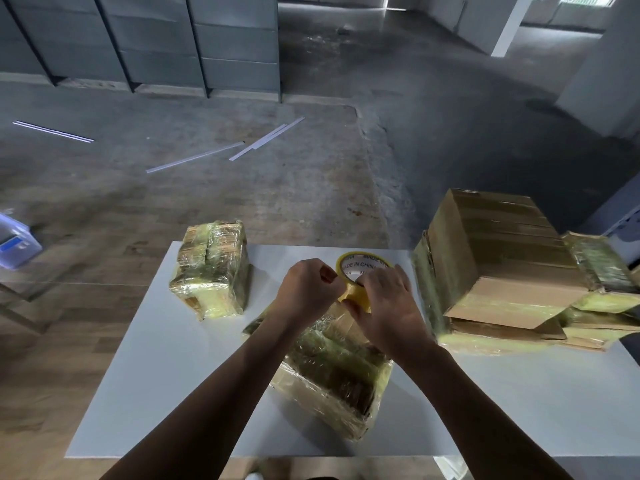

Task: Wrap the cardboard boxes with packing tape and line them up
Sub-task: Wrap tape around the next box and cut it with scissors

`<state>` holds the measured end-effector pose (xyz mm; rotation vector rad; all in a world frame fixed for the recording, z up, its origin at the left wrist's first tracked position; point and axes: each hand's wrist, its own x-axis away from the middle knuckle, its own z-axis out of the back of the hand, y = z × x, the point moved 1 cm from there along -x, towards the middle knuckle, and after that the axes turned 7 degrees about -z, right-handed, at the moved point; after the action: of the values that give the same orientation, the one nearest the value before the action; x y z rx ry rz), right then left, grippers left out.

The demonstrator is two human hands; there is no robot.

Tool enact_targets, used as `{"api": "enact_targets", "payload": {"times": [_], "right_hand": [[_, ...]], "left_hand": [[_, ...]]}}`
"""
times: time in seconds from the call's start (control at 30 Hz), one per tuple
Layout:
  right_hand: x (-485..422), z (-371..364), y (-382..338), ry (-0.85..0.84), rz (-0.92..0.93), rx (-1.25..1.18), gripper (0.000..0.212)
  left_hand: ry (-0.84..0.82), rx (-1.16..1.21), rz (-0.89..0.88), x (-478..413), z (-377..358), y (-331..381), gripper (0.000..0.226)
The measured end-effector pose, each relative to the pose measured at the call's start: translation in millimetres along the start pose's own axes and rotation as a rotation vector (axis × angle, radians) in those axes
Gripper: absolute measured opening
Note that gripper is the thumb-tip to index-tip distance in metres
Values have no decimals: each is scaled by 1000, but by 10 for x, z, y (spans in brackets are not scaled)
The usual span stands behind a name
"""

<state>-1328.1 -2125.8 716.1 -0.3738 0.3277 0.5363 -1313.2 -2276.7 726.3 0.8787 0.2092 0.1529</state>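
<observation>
One tape roll [355,294], pinched by my left grip [306,285] and clasped by my right grip [384,299], sits over one wrapped box [332,372] on the white tabletop [166,358]; a second wrapped box [211,268] stands left; a pile of boxes [502,268] crowds the right, number unclear.

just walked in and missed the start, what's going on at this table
A person is taping up cardboard boxes on a white table. The right hand holds a yellow packing tape roll just above a tape-wrapped box in the middle. The left hand pinches at the roll's edge, apparently finding the tape end. A finished wrapped box stands at the far left, and a pile of larger cardboard boxes, partly taped, sits on the right.
</observation>
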Motion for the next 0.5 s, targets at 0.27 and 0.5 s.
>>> {"api": "enact_targets", "payload": {"times": [0.27,0.5], "right_hand": [[10,-23,12,-46,-46,16,36],[-2,-28,2,-77,-163,-208,34]], "left_hand": [[-26,11,-36,-44,3,-25,10],[-51,240,-35,-83,40,-41,2]]}}
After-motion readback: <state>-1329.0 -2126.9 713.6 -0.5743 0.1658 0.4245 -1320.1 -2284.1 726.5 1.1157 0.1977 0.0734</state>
